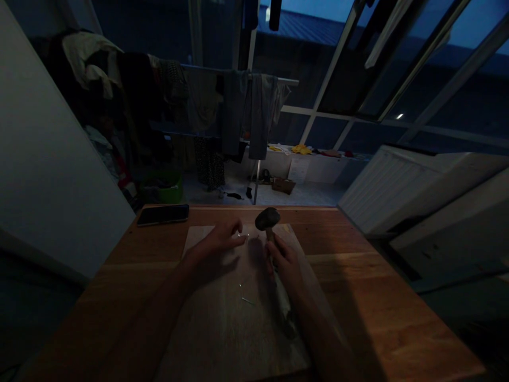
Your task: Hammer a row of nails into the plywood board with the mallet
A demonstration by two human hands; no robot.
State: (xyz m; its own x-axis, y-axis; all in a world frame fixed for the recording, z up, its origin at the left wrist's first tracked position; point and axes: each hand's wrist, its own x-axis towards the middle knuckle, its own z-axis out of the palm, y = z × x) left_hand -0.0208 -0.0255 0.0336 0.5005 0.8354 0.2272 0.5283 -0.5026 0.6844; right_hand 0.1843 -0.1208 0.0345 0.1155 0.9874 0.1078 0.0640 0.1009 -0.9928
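Note:
My right hand (284,260) is wrapped round the handle of a hammer (267,218), close below its dark, blocky head. The head is raised over the far part of a pale wooden board (222,329). To its left, my left hand (226,236) hovers over the board with thumb and forefinger apart. Tiny shiny bits, perhaps nails, show just by those fingertips; the dim light hides their exact shape. Nearer to me, a thin nail-like piece (248,301) lies flat on the board, with another small glint beside it.
The board rests on a brown wooden table (350,297). A dark phone (163,214) lies at its far left corner. Beyond the table stand a rack of hanging clothes (262,114) and a green tub (173,188). A white ribbed panel (392,183) is to the right.

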